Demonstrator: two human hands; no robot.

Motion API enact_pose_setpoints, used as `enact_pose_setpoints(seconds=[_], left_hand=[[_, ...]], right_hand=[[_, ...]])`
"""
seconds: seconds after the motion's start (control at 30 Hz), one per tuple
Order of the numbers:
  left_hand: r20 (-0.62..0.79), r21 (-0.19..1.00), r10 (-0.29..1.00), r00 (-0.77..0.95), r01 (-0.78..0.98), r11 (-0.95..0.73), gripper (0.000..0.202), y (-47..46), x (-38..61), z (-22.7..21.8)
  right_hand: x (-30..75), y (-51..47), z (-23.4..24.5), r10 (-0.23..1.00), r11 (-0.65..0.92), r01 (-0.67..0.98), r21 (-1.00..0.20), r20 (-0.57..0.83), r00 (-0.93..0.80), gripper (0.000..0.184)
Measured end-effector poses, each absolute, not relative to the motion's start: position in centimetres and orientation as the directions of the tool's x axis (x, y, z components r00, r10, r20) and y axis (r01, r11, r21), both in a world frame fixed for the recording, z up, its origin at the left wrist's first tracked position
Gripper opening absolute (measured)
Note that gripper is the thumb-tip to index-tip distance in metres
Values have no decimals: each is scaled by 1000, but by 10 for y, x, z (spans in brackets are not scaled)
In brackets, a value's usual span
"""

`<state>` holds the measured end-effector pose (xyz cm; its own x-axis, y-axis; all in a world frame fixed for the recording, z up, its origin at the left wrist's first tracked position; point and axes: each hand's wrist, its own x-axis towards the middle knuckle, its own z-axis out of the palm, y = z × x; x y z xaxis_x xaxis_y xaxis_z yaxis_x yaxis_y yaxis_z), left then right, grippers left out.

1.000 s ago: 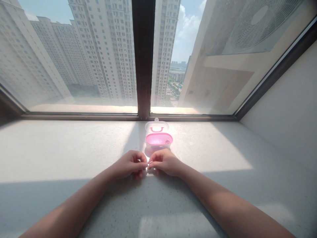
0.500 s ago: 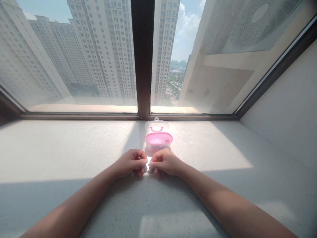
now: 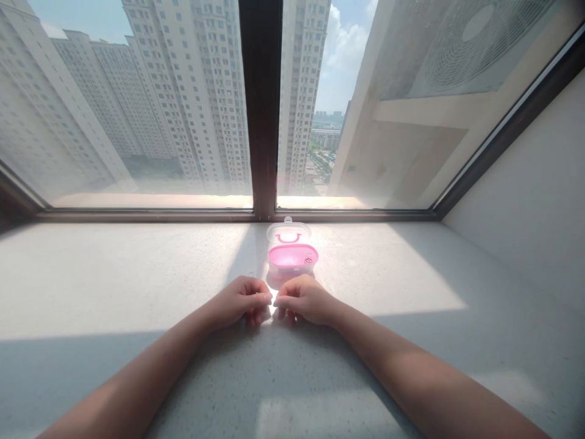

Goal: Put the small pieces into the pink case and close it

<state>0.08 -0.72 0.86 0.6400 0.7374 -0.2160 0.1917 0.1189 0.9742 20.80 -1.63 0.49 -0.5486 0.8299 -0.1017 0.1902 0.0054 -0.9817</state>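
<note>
Facing each other, left hand (image 3: 242, 301) and right hand (image 3: 304, 299) pinch narrowly, tips nearly meeting, probably for fine control; cannot tell if anything held. Pink box (image 3: 287, 258) just beyond hands on sill (image 3: 137, 274), likely for easy reach. Open lid (image 3: 289, 230) behind; window frame (image 3: 262, 134) beyond limits room.

windowsill (image 3: 114, 268): pale, speckled, sun/shadow patches | near middle of back edge: pink-rimmed tub (image 3: 290, 256), open; clear lid (image 3: 289, 230) with pink handle just behind | toward left edge from tub: tiny item (image 3: 251, 274), too faint to identify
</note>
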Motion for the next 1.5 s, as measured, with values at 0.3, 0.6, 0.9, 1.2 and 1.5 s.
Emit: enact_pose_setpoints(seconds=[0.3, 0.6, 0.9, 1.2, 1.5], left_hand=[[-227, 973, 729, 646, 189, 136, 25, -7, 0, 9], [-235, 970, 719, 654, 204, 132, 22, -7, 0, 11], [-239, 968, 718, 654, 220, 122, 27, -9, 1, 16], [-241, 966, 723, 648, 232, 114, 26, -9, 1, 17], [-243, 964, 713, 658, 245, 102, 23, -9, 2, 16]], right_hand=[[210, -15, 0, 813, 26, 161, -987, -73, -577, 32], [209, -15, -1, 818, 37, 182, -983, -75, -570, 31], [208, -16, 1, 822, 29, 190, -981, -85, -564, 27], [209, -15, 1, 821, 75, 193, -978, -49, -568, 29], [209, -14, -3, 821, 71, 196, -978, -55, -568, 31]])
